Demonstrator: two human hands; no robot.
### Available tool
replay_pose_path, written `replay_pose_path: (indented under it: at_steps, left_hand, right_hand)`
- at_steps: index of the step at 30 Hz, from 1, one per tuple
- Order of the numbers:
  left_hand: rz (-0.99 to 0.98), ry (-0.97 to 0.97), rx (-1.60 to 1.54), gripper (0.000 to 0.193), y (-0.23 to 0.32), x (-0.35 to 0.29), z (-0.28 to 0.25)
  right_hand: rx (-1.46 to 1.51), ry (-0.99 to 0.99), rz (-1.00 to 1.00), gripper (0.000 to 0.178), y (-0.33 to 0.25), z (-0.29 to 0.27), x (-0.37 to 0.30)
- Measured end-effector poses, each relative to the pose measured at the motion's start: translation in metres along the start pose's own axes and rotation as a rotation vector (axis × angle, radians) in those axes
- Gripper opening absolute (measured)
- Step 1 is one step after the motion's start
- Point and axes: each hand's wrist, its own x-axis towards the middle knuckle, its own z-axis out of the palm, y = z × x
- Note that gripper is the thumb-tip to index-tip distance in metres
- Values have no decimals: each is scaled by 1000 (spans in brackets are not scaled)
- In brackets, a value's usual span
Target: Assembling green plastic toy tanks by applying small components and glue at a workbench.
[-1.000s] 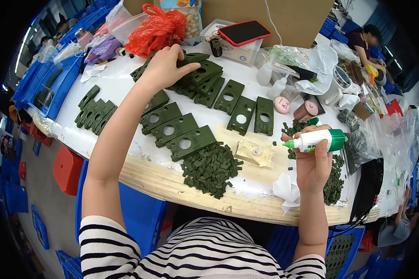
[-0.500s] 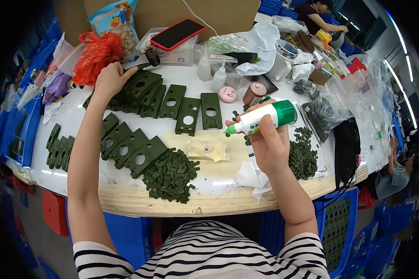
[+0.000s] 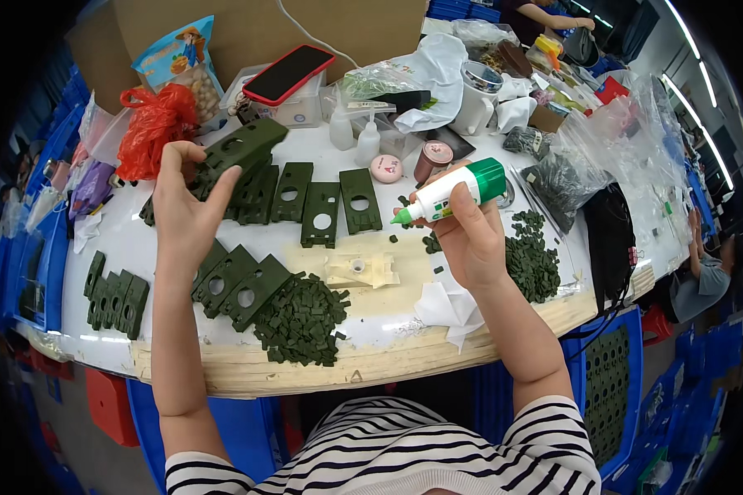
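Her left hand [image 3: 186, 219] grips one green plate [image 3: 238, 150]; her right hand [image 3: 470, 239] clasps a glue bottle [image 3: 450, 194]. Perhaps nine plates [image 3: 322, 210] lie finished on the worktop [image 3: 124, 247], though piles of small green pieces [image 3: 301, 318] remain.

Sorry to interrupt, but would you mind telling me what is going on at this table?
A person in a striped top works at a cluttered white table. The left hand lifts a dark green plastic plate with a round hole off a row of them. The right hand holds a green-capped glue bottle, nozzle pointing left.
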Motion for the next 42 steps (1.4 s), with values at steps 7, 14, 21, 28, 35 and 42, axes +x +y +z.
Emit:
replay_pose_path:
  at_steps: [7,14,21,28,35,42]
  left_hand:
    - [216,-104,-100,41,32,-36,21]
    - [245,-245,-260,45,24,-54,20]
    - [296,-313,-347,46,22,-59,25]
    - [311,-334,-426,46,20,-64,28]
    - [332,-310,-436,46,20,-63,29]
    - [351,-290,-452,46,19,-65,30]
  right_hand:
    - [43,-36,-13,28,-7,2,3]
    - [55,-39,19,32,-1,3,3]
    - [-6,-149,-63,38,7,10,5]
    - [-211,-105,-93,35,9,21,4]
    - [-221,15,-47,29,8,23,-3]
    - [-224,-25,-153,26,11,24,-5]
